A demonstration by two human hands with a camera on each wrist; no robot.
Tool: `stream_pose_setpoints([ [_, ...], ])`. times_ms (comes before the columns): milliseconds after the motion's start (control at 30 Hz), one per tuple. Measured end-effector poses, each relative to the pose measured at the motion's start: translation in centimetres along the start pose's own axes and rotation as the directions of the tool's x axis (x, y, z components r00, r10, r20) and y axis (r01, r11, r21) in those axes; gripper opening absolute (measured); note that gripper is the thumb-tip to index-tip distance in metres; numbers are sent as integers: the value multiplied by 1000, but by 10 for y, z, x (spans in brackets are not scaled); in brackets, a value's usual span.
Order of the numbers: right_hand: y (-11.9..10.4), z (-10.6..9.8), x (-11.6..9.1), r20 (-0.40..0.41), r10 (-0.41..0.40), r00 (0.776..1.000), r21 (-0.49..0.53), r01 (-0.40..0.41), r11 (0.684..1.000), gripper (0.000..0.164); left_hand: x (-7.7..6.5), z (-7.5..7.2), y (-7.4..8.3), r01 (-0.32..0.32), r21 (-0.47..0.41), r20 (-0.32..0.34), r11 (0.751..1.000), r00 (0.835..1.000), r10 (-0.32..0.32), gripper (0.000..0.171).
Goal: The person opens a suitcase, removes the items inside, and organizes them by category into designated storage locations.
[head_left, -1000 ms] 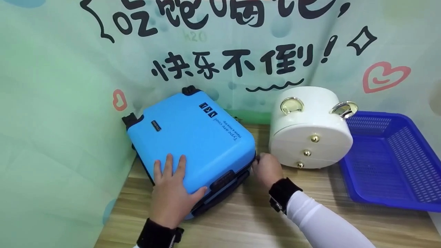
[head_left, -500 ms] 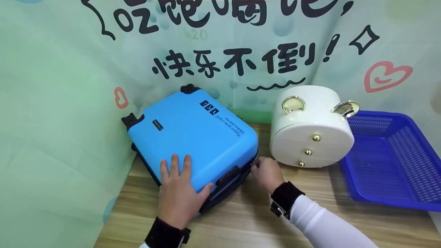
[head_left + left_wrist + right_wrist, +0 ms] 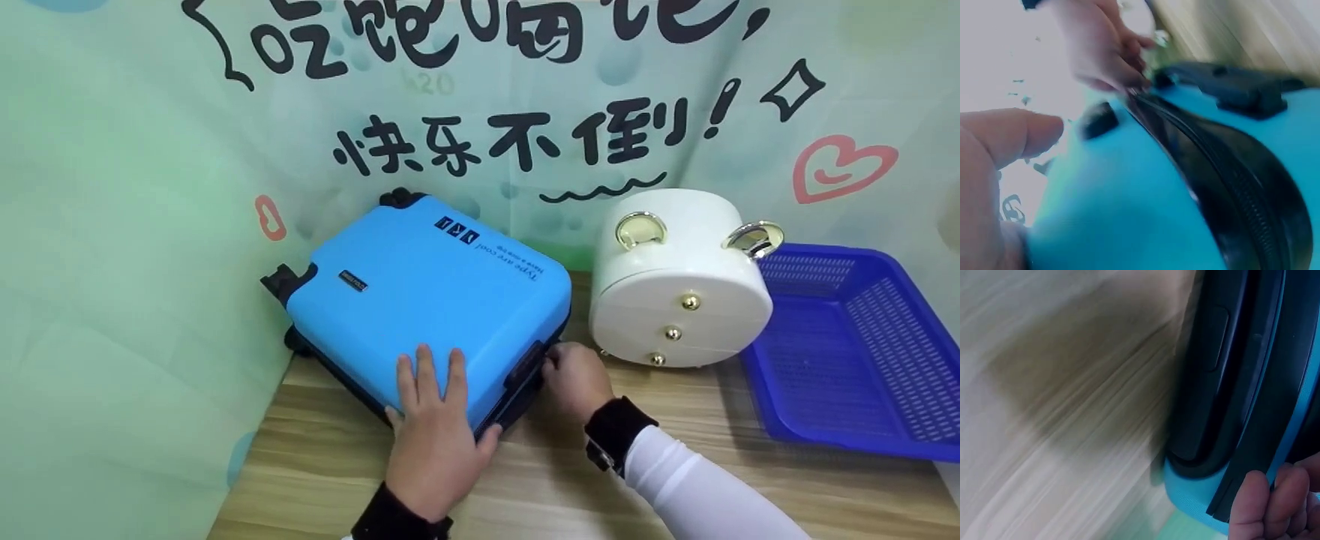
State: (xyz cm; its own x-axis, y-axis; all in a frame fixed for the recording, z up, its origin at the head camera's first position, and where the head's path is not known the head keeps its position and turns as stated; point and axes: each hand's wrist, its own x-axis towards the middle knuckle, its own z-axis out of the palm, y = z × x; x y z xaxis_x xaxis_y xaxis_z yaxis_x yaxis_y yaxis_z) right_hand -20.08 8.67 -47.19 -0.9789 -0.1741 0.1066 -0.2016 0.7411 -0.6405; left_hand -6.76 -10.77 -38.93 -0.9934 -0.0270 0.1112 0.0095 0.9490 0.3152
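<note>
A bright blue hard-shell suitcase lies flat on the wooden table, its lettered face up. My left hand rests spread on the near corner of that face, the thumb over the side edge. With curled fingertips my right hand pinches the zipper pull at the suitcase's right side; the fingers hide the pull itself. In the left wrist view the zipper runs along a black band from the right hand round the corner. A black carry handle shows beside the band in the right wrist view.
Close to the right hand stands a white rounded box with gold knobs and two gold ring ears. Behind it, at the right, is a blue plastic basket. A printed green cloth hangs along the left and back of the table.
The suitcase has turned counterclockwise, its near corner swinging right. My left hand has moved right along with it. The right hand stays nearly in place, now nearer the handle along the suitcase's side.
</note>
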Motion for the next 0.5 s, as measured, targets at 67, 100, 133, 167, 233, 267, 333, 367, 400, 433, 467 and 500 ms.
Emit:
stream_pose_setpoints([
  [67, 2, -2, 2, -12, 9, 1000, 2, -8, 1000, 16, 3, -11, -4, -12, -62, 105, 998, 994, 18, 97],
  [100, 4, -3, 3, -15, 8, 1000, 1, -8, 1000, 16, 6, -17, -9, -14, -85, 147, 996, 989, 26, 98],
  [133, 5, -3, 4, -15, 10, 1000, 4, -10, 1000, 16, 11, -24, -16, -15, -94, 180, 995, 983, 32, 99],
  [167, 6, -3, 5, -15, 6, 1000, 3, -6, 1000, 15, 16, -30, -25, -18, -96, 207, 995, 978, 37, 101],
  [233, 7, -3, 6, -11, 1, 1000, 6, -1, 1000, 15, 27, -39, -44, -41, -88, 242, 995, 968, 61, 109],
  [267, 8, -3, 6, -9, -1, 1000, 6, 1, 1000, 16, 33, -42, -53, -62, -77, 249, 995, 965, 79, 113],
  [333, 8, -2, 8, -6, -4, 1000, 8, 4, 1000, 15, 41, -43, -68, -121, -68, 258, 990, 957, 135, 119],
  [367, 9, -2, 8, -4, -9, 1000, 7, 9, 1000, 15, 44, -42, -73, -163, -67, 257, 984, 950, 175, 121],
  [400, 9, -2, 9, -4, -11, 1000, 7, 11, 1000, 16, 47, -40, -76, -213, -66, 243, 975, 944, 223, 121],
  [433, 9, -2, 9, -5, -16, 1000, 5, 16, 1000, 18, 49, -36, -78, -265, -57, 216, 962, 938, 272, 121],
  [467, 9, -3, 10, -7, -20, 1000, 2, 20, 1000, 18, 50, -32, -79, -313, -46, 181, 949, 931, 316, 121],
  [500, 10, -3, 11, -8, -27, 1000, 0, 27, 1000, 19, 50, -28, -79, -354, -32, 139, 935, 925, 355, 120],
])
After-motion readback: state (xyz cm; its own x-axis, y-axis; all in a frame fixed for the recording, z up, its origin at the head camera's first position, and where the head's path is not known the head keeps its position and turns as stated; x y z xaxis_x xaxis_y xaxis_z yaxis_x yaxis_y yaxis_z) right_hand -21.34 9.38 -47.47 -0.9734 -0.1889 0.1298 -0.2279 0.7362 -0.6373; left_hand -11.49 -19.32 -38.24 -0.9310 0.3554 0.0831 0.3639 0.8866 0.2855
